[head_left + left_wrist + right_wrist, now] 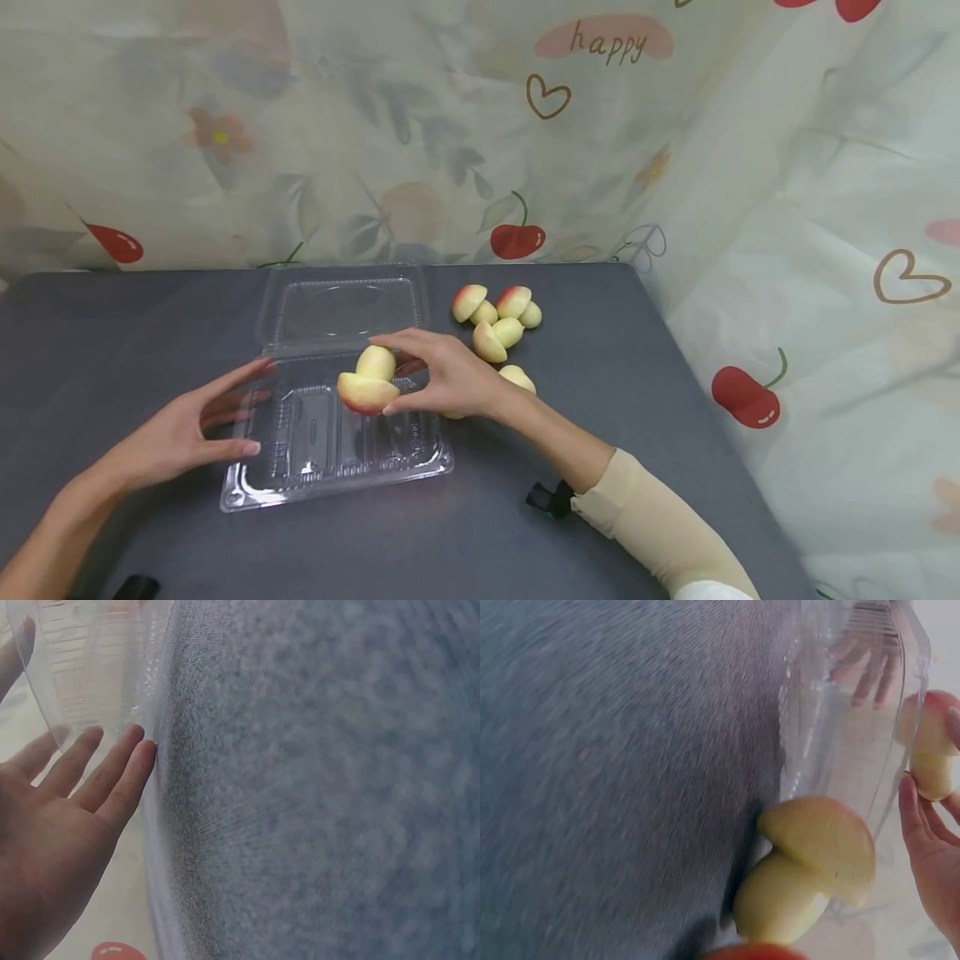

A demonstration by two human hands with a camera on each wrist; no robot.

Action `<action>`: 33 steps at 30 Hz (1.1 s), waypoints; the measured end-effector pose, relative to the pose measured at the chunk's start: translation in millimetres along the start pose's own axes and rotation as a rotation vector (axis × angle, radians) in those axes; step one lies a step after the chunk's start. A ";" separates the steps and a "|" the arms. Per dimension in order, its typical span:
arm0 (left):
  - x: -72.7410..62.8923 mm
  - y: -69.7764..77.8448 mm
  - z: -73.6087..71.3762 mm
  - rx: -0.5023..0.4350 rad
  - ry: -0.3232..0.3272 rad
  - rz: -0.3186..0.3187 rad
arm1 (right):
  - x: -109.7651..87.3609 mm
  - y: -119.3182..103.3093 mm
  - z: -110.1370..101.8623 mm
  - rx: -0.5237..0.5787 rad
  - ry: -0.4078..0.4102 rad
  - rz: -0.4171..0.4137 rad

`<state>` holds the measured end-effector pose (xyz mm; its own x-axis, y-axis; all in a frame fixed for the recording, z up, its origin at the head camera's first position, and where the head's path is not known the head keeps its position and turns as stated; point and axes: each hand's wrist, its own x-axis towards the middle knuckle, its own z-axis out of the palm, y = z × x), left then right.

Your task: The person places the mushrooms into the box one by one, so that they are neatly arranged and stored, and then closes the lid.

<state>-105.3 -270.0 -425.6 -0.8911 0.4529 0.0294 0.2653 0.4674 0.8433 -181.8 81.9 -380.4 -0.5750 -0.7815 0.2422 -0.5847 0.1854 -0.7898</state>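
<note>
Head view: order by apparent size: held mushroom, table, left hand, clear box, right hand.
1. Table
2. Clear box
3. Left hand and right hand: too alike to rank
4. Held mushroom

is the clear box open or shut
Open: the head view shows the box with its lid folded back behind it, not over it.

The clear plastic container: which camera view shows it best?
The head view: the clear plastic container shows its base and open lid, partly behind the right hand. The left wrist view shows only some of it, upper left; the right wrist view, a side, partly behind a mushroom-shaped piece.
</note>
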 end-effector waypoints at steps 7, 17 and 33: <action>1.1 0.4 0.8 -0.002 -0.006 -0.023 | 10.8 -2.9 12.1 -0.031 -0.057 -0.007; 1.2 -0.7 2.9 -0.037 -0.011 -0.014 | 22.4 -11.5 30.4 -0.089 -0.121 0.075; 2.0 -1.2 1.3 -0.045 -0.037 -0.035 | 34.9 -15.1 54.2 -0.193 -0.231 0.170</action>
<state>-106.9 -268.7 -427.2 -0.8852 0.4649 -0.0192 0.2171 0.4493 0.8666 -162.0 19.5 -390.5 -0.5421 -0.8396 -0.0352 -0.6015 0.4169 -0.6815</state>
